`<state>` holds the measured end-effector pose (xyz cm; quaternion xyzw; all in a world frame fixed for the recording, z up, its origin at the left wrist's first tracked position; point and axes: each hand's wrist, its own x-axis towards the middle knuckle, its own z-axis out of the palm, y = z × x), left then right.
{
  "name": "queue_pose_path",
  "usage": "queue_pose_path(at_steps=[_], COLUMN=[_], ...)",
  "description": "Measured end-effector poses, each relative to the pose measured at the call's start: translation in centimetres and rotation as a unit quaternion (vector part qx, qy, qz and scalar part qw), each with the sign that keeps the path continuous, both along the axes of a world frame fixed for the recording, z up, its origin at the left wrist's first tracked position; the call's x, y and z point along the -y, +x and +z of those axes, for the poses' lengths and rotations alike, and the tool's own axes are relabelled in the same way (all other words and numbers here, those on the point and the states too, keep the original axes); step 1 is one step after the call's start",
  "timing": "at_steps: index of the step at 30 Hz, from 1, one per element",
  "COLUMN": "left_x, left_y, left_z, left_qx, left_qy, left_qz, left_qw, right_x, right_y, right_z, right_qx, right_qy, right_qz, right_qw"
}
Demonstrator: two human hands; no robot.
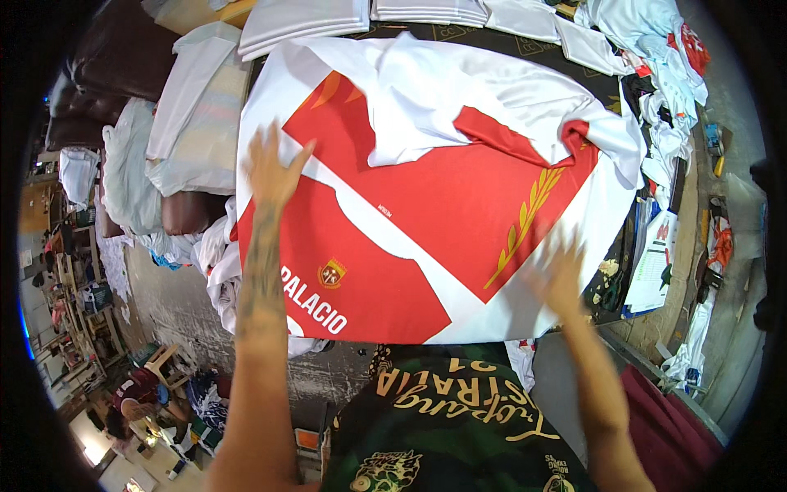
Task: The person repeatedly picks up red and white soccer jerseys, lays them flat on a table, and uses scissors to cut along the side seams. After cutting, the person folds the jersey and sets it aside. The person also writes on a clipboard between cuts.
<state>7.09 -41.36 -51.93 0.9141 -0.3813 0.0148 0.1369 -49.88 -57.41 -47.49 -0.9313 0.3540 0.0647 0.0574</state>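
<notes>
A wide sheet of white fabric (361, 201) printed with red shirt panels lies spread in front of me. One red panel (434, 193) bears a yellow leaf branch; another, nearer red panel (369, 266) carries a small crest and white lettering. The sheet's far part is folded back in loose wrinkles, showing its white underside. My left hand (277, 168) is at the sheet's left side, fingers spread, holding nothing. Over the white margin on the right is my right hand (561, 275), smeared by motion, its fingers apart and nothing visible in them.
Folded white cloth stacks (307, 25) line the far edge. Plastic-wrapped bundles (201, 115) stand at left. Loose garments (668, 82) heap at far right, above paper sheets (654, 262). A person (135, 398) sits at lower left among clothes.
</notes>
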Motion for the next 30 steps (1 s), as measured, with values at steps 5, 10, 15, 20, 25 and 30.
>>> queue_pose_path(at_steps=[5,10,15,20,25,30], left_x=[-6.7,16.0,14.4,-2.4,9.7,13.3], left_y=[-4.4,0.1,1.5,-2.3,0.8,5.8], left_z=[-0.6,0.5,2.0,0.9,-0.6,1.4], left_qx=[-0.005,-0.067,0.017,0.020,-0.022,-0.032], left_qy=[0.136,0.020,-0.034,0.036,0.090,0.080], left_qz=[0.159,-0.112,-0.084,0.089,0.046,-0.110], left_qw=[0.978,0.991,0.996,0.995,0.995,0.990], right_x=[-11.6,15.7,12.5,-6.6,9.5,16.7], right_y=[-1.4,0.2,4.2,-0.1,-3.4,3.2], right_z=[-4.4,-2.6,3.4,-0.9,-0.4,3.0], right_qx=[-0.049,-0.125,0.078,-0.040,-0.119,-0.052], right_qy=[0.060,-0.002,-0.049,0.136,0.013,-0.078], right_qz=[-0.047,-0.128,-0.040,-0.043,0.026,-0.097], right_qw=[0.996,0.984,0.995,0.989,0.992,0.991])
